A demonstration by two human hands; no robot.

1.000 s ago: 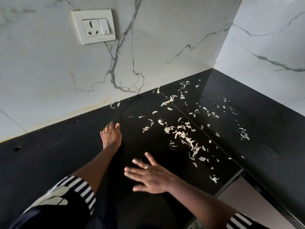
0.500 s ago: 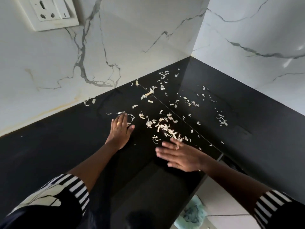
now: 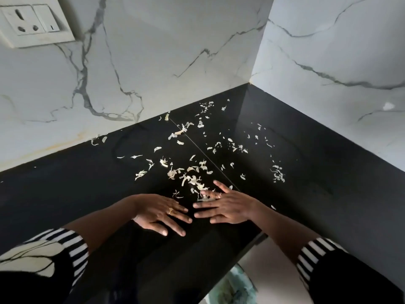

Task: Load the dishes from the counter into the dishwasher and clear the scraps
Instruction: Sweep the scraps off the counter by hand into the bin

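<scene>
I see a black counter [image 3: 65, 194] in a corner where two white marble walls [image 3: 175, 51] meet. A wall socket [image 3: 32, 23] sits high on the left. Down past the counter's edge there is something green [image 3: 234, 286], too blurry for me to name. Nothing blocks the way to the scraps [image 3: 192, 178]. They lie spread over the middle and back of the counter, and a small clump [image 3: 278, 174] sits off to the right.

Half a second ago the left hand [image 3: 163, 212] was farther back, up beside the scraps. Now it lies close to the right hand [image 3: 228, 208], and their fingertips nearly meet. Both hands are flat with straight, spread fingers and hold nothing. The right hand's fingers touch the near edge of the scraps.

I count two hands, two striped sleeves, one socket and one ring [image 3: 170, 210] on the left hand. The scraps are too many to count.
</scene>
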